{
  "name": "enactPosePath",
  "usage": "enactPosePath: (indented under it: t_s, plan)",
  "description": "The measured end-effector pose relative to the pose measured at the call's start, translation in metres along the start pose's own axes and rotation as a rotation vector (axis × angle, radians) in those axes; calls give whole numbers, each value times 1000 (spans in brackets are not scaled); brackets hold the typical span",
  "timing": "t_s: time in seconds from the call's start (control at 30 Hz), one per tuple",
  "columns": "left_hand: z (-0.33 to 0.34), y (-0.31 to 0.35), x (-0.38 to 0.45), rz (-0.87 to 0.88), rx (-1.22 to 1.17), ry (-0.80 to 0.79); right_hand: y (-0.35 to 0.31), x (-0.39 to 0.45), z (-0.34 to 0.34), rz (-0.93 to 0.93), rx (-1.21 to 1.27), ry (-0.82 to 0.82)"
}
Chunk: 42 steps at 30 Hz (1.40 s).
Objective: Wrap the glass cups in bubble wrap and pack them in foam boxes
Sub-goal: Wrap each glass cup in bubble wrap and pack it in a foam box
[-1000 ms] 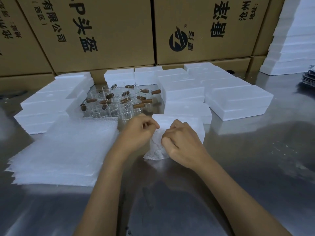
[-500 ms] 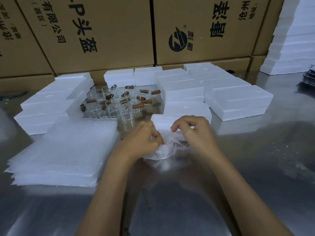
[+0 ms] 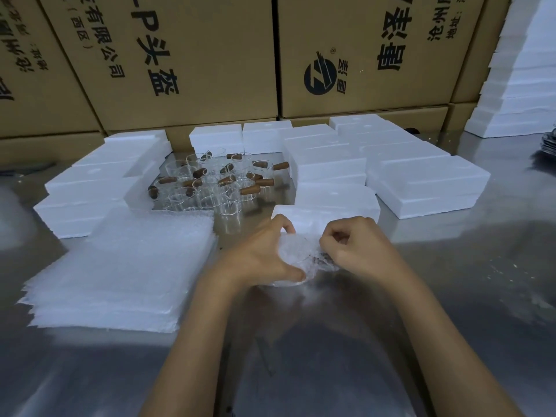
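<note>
A glass cup wrapped in bubble wrap (image 3: 296, 254) lies on the steel table just in front of a white foam box (image 3: 304, 216). My left hand (image 3: 266, 254) grips the wrapped bundle from the left, thumb under it. My right hand (image 3: 356, 246) pinches the wrap at the bundle's right end, where the brown handle shows through. Several bare glass cups with brown wooden handles (image 3: 216, 183) stand clustered behind. A stack of bubble wrap sheets (image 3: 126, 266) lies at the left.
Foam boxes (image 3: 421, 182) sit in rows to the right and more foam boxes (image 3: 96, 188) to the left of the cups. Large cardboard cartons (image 3: 186, 61) wall off the back. A foam stack (image 3: 523, 85) rises at far right. The steel table (image 3: 451, 296) reflects light.
My right hand has shifted from covering the bundle to its right end, now pinching the wrap there. The bundle has turned onto its side between both hands.
</note>
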State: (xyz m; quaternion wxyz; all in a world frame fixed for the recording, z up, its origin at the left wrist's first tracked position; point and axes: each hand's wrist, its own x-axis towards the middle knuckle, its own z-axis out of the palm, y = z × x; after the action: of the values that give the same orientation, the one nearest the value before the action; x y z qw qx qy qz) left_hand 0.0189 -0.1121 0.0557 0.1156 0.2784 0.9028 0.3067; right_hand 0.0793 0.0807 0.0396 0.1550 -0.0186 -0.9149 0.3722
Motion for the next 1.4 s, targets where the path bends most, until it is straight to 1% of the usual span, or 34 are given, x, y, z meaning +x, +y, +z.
enactPosePath:
  t_s: [0.07, 0.1, 0.13, 0.2, 0.27, 0.3, 0.37, 0.47, 0.63, 0.7, 0.8, 1.0, 1.03, 1.1, 1.13, 1.17, 1.2, 1.27, 1.33, 1.4]
  plan:
    - [-3, -2, 1, 2, -37, 33, -2, 0, -1, 29, 102, -5]
    - [-5, -3, 2, 14, -73, 66, -4, 0, -3, 50, 194, 10]
    - [-6, -3, 3, 41, -115, 125, -5, 1, -5, 62, 309, 39]
    - [-5, -2, 8, 131, -164, 315, -8, 4, -9, 42, 494, 147]
    - [2, -1, 14, 208, -137, 507, -7, 7, -9, 2, 511, 241]
    - [6, -1, 18, 238, -124, 570, -5, 8, -7, -16, 480, 258]
    - [17, -6, 25, 280, -122, 623, -1, 9, -1, -55, 380, 266]
    - [29, -18, 35, 285, -83, 626, 8, 12, 8, -79, 169, 285]
    - [40, -27, 42, 265, -96, 604, 23, 16, 20, -86, -33, 356]
    - [44, -27, 43, 216, -131, 576, 26, 18, 24, -65, -25, 376]
    - [47, -28, 44, 145, -140, 584, 25, 19, 28, -15, -12, 377]
    - [48, -25, 48, 107, -97, 588, 30, 18, 30, 1, -38, 405]
    - [48, -24, 49, 107, -89, 587, 30, 19, 30, -12, -16, 427]
    - [48, -22, 47, 96, -98, 580, 29, 23, 26, -5, 101, 540]
    - [48, -21, 46, 86, -147, 574, 31, 25, 21, 49, 200, 599]
    - [47, -19, 44, 80, -247, 566, 33, 26, 17, 129, 312, 636]
    - [45, -18, 42, 78, -383, 560, 36, 27, 13, 223, 412, 643]
    - [39, -18, 39, 73, -617, 558, 46, 28, 9, 383, 512, 585]
    - [35, -20, 38, 30, -741, 551, 52, 30, 7, 429, 515, 507]
    - [33, -21, 39, -24, -834, 544, 53, 32, 8, 393, 501, 461]
